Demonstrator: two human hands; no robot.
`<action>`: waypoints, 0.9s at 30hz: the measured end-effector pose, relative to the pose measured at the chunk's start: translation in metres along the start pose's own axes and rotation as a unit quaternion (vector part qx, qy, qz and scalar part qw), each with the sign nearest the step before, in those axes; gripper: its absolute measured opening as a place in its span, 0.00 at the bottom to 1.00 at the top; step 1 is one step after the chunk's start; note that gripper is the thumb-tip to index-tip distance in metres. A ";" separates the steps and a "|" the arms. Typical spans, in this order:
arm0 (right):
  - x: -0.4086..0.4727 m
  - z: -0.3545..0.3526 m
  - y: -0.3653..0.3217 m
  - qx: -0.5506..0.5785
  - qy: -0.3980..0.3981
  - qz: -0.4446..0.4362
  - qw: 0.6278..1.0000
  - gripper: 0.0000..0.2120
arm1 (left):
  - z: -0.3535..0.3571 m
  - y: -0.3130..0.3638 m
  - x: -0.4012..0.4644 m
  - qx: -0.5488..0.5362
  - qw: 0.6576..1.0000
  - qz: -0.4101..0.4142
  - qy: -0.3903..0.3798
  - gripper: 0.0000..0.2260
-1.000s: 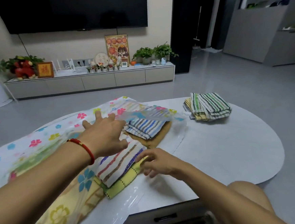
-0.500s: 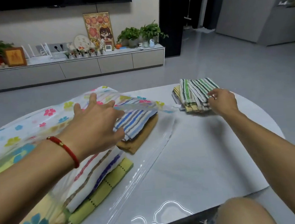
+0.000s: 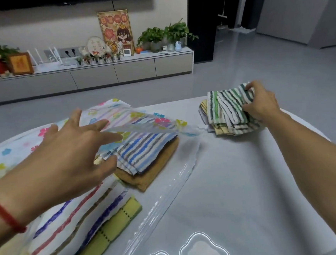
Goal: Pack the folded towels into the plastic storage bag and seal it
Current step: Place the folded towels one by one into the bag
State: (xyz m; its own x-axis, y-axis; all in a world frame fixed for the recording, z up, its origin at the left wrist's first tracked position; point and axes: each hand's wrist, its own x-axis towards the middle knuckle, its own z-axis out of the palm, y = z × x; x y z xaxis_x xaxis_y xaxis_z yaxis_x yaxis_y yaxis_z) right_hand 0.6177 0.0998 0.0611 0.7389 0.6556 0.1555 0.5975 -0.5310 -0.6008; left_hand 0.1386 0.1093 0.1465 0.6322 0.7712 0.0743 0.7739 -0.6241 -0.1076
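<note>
A clear plastic storage bag (image 3: 134, 118) printed with coloured flowers lies on the left of the white table (image 3: 237, 182), its mouth facing right. Inside it sit a blue-striped towel (image 3: 145, 151) on a brown one (image 3: 156, 172), and nearer me a multicolour-striped towel (image 3: 76, 219) on a yellow one (image 3: 111, 232). My left hand (image 3: 72, 153), fingers spread, lifts the bag's upper flap. My right hand (image 3: 261, 104) grips the green-striped towel (image 3: 231, 106) on top of a small stack at the far right of the table.
Under the green-striped towel lie yellowish folded cloths (image 3: 221, 129). The table's rounded edge runs close behind and to the right of that stack. A low TV cabinet (image 3: 98, 74) with plants and frames stands against the far wall across bare grey floor.
My right hand left the yellow towel near me, reached to the far stack and now closes round the green-striped towel. My left hand keeps the bag's flap raised.
</note>
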 end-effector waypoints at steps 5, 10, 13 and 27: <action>-0.022 -0.039 -0.008 0.209 -0.188 0.084 0.956 0.23 | 0.002 -0.006 -0.036 0.001 0.997 -0.073 0.017 0.30; -0.090 -0.084 -0.013 0.343 -0.290 0.077 0.890 0.20 | 0.001 -0.018 -0.091 -0.013 0.993 -0.121 -0.002 0.32; -0.145 -0.105 -0.025 0.365 -0.379 0.035 0.850 0.23 | 0.001 -0.022 -0.123 -0.028 0.991 -0.132 -0.023 0.32; -0.318 -0.009 -0.020 -0.183 -0.192 -0.143 0.954 0.20 | -0.004 -0.014 -0.157 -0.081 0.986 -0.140 -0.050 0.28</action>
State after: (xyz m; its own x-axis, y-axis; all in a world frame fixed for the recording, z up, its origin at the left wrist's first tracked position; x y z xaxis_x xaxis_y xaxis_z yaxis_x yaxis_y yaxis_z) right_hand 0.3739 -0.1029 0.0311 0.4026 0.9128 -0.0681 0.8783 -0.4062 -0.2523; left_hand 0.0287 -0.0034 0.1404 0.3917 0.9199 -0.0204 0.9188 -0.3898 0.0629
